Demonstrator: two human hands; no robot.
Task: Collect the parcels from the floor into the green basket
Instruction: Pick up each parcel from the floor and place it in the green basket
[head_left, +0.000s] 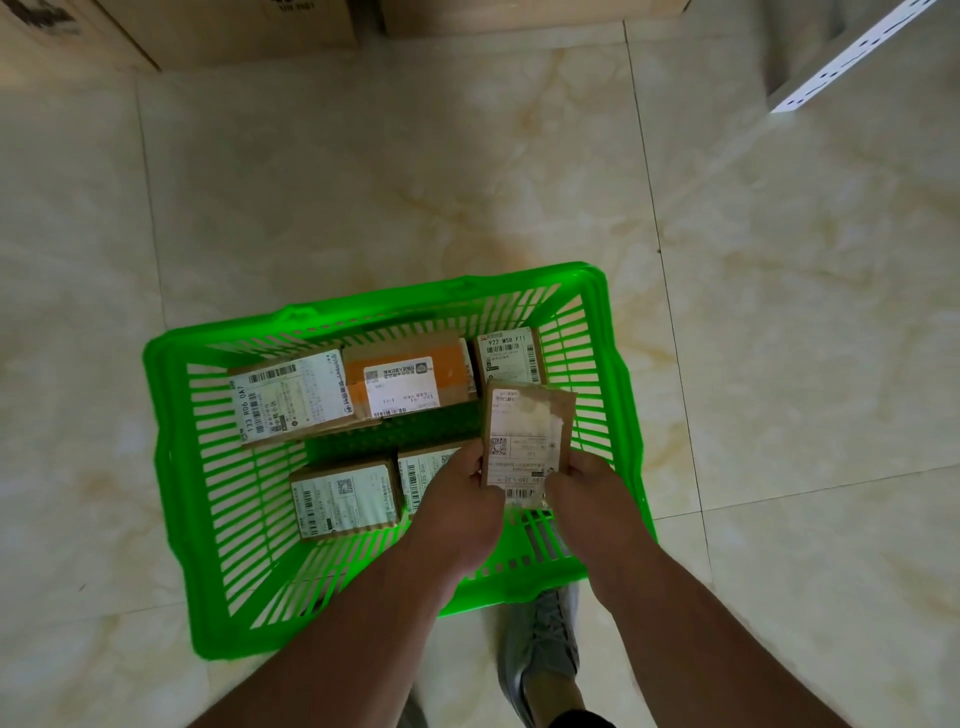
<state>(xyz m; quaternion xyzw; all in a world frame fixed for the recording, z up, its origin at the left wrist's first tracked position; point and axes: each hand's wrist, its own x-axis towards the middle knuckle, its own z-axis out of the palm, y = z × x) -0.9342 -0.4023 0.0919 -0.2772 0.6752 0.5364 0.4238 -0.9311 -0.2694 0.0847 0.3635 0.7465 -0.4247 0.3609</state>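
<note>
Plastic basket (171, 467); glossy floor tiles (363, 182)

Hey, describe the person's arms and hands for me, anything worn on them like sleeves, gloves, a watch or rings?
Both forearms are bare as far as the frame shows, with no sleeve in view. The left hand and the right hand wear no gloves, and no watch, bracelet or ring shows on the visible sides. Lower down, a grey lace-up sneaker with a dark cuff above it is the only clothing in view.

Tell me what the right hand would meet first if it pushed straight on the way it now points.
The right hand grips the held parcel and points toward the basket's far right. Going on, it would likely meet the parcel marked 972, then the green basket wall; depth is unclear.
</note>
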